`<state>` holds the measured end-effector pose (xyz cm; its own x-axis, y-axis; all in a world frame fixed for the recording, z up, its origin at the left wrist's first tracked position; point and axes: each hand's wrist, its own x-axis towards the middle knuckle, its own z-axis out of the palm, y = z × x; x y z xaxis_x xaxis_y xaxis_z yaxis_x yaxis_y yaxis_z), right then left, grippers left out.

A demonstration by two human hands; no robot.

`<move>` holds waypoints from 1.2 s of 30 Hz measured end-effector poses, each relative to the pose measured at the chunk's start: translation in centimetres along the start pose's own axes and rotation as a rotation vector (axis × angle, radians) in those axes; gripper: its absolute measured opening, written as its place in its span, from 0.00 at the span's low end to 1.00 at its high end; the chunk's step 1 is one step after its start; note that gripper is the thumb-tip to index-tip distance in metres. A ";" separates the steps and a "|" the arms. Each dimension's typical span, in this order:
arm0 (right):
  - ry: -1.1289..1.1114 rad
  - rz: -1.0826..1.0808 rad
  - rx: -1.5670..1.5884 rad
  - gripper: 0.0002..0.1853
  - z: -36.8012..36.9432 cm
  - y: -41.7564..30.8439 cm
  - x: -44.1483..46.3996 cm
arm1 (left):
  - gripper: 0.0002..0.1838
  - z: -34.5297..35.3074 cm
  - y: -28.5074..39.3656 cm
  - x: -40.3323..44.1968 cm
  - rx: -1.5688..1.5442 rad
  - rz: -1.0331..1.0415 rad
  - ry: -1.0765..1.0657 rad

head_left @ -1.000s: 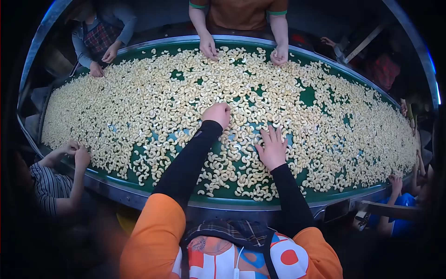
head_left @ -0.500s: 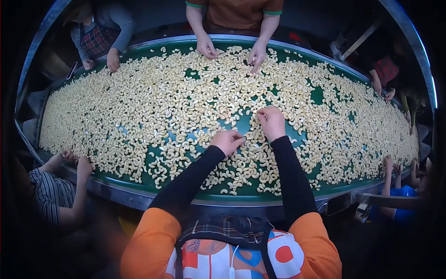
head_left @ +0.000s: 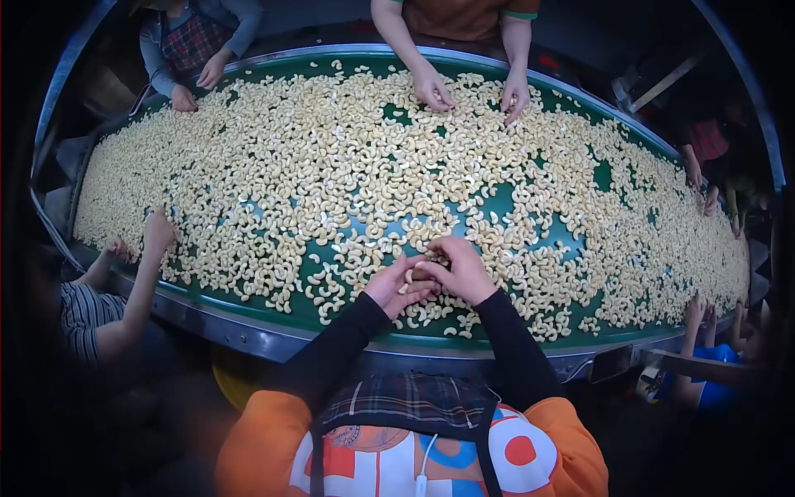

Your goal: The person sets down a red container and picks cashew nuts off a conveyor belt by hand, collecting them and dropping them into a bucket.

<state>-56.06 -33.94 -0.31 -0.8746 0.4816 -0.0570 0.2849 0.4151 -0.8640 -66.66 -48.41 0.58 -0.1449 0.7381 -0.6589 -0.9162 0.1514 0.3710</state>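
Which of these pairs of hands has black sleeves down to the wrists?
The camera wearer's own pair: the left hand and right hand, together over the nuts. The pair opposite has bare forearms; the upper-left pair, grey sleeves.

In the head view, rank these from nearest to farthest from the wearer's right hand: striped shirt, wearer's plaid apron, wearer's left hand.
1. Left hand: right beside the right hand, on its left.
2. Plaid apron: toward the wearer's body, below the hands.
3. Striped shirt: far left, on a neighbour.
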 end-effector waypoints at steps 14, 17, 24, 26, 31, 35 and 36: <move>0.389 -0.126 -0.359 0.10 4.6 -0.8 0.9 | 0.10 -3.7 5.7 3.4 1.866 0.828 0.193; 0.348 -0.049 -0.382 0.09 4.5 -1.0 0.8 | 0.10 -4.6 5.6 1.9 1.750 0.718 0.039; 0.276 -0.022 -0.308 0.07 6.3 -2.8 3.9 | 0.08 -10.7 5.2 -1.1 0.434 -0.012 -0.214; 0.372 -0.175 -0.298 0.07 8.6 -2.5 6.7 | 0.08 -10.1 5.6 -2.9 0.318 -0.003 -0.179; 0.242 -0.046 -0.524 0.06 10.0 -2.9 7.4 | 0.09 -12.2 7.4 -4.9 0.243 0.037 -0.150; 0.279 0.094 -0.383 0.05 9.6 -3.6 6.4 | 0.10 -13.9 8.5 -6.2 0.351 0.089 -0.090; 0.277 0.096 -0.385 0.05 10.0 -3.8 6.6 | 0.10 -14.2 8.6 -6.6 0.370 0.108 -0.048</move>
<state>-66.86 -40.02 -2.40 -0.7144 0.6977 0.0534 0.5295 0.5889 -0.6106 -78.92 -61.31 -1.17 -0.2072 0.7912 -0.5754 -0.6989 0.2918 0.6530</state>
